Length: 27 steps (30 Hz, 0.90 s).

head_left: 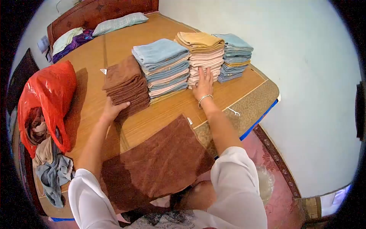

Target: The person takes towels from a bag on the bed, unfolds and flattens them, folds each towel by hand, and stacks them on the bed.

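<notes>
Big bed (164,24), brown cloth (164,152) flat at its near edge, stacks behind.
A hard shove could've toppled the yellow-topped stack (206,40) or skewed the shorter brown stack (124,78), tbh. Right hand (203,86) had fingers slightly spread against the first; left hand (114,108) had its thumb out on the second, fingertips hidden, so couldn't tell if it gripped.

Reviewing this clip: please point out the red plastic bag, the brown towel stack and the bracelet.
Red plastic bag (60,86): head view, upper part of its side.
Brown towel stack (126,78): head view, top towel.
Bracelet (204,97): head view, upper edge of the band.
</notes>
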Motion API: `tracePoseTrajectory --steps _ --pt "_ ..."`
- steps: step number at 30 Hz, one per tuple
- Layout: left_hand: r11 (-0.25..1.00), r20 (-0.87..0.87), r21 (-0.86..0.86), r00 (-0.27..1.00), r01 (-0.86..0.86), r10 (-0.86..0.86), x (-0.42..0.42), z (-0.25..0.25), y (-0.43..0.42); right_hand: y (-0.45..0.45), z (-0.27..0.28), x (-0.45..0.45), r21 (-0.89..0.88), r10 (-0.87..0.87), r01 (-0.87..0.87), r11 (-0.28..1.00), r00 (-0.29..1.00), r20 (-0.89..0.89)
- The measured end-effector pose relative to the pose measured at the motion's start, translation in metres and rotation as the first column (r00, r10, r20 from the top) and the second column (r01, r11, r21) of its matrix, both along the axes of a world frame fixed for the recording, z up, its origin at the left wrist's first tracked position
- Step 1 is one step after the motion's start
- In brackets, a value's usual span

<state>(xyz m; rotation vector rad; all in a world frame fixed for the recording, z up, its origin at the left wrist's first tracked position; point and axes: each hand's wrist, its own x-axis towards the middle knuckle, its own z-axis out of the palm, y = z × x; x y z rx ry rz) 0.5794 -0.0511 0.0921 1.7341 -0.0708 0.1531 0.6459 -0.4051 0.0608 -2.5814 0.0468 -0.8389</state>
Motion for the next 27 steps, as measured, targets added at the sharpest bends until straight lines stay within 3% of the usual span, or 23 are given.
tracePoseTrajectory --steps 3,6,8,14,17,21,27 --pt "0.997 0.036 0.006 0.996 0.081 -0.081 0.007 -0.007 0.003 0.003 0.0 0.001 0.041 -0.009 0.009 0.999 1.0 0.021" --pt "0.998 0.014 0.064 1.0 -0.008 0.007 0.01 -0.013 0.003 0.005 -0.003 0.005 0.039 -0.05 0.05 0.998 0.999 0.005" --pt "0.997 0.163 0.056 0.985 0.052 -0.061 0.015 -0.02 0.003 0.009 -0.004 0.005 0.03 -0.095 0.095 0.995 0.995 0.018" --pt "0.991 0.238 0.099 0.965 0.094 -0.115 0.041 -0.045 0.012 0.011 0.003 0.004 0.017 -0.149 0.149 0.989 0.989 -0.019" --pt "0.997 0.25 0.074 0.968 0.019 -0.037 0.042 -0.048 0.006 0.005 0.003 0.006 0.027 -0.163 0.164 0.986 0.986 -0.021" --pt "0.994 0.232 0.009 0.967 0.109 -0.108 0.048 -0.046 0.005 -0.005 0.006 0.004 -0.038 -0.194 0.191 0.981 0.976 -0.099" --pt "0.979 0.303 0.2 0.948 0.038 -0.098 0.092 -0.072 0.013 0.013 0.002 -0.016 0.025 -0.134 0.135 0.99 0.99 -0.048"
